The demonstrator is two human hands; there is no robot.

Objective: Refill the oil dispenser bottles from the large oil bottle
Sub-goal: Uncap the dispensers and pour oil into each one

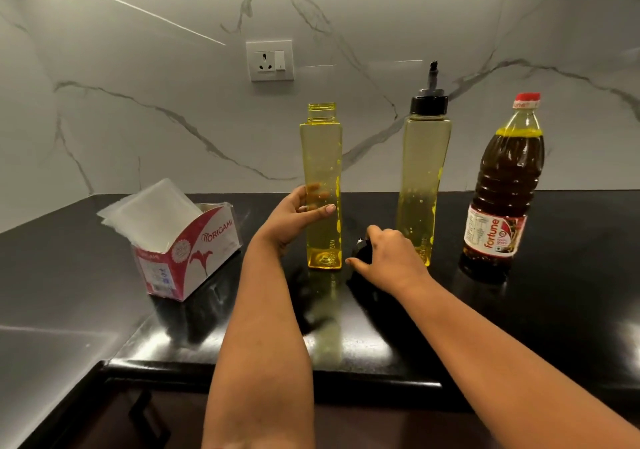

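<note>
Your left hand (298, 214) curls round the lower half of the open-necked, yellow-tinted square plastic dispenser bottle (322, 185), which stands upright on the glossy black countertop (571, 310). Your right hand (386, 258) grips its black pourer cap (363, 253) down on the counter just beside that bottle. Behind the right hand stands a second yellow dispenser bottle (424, 171), capped. Further right is the large dark oil bottle with a red cap (504, 192). Far left sits an open red-and-white tissue box (188, 251).

Yellow dispenser bottles (322, 185), black cap (428, 104); dark-brown oil bottle (504, 192), red lid; black counter (104, 258), grey-veined white wall (138, 119)
</note>
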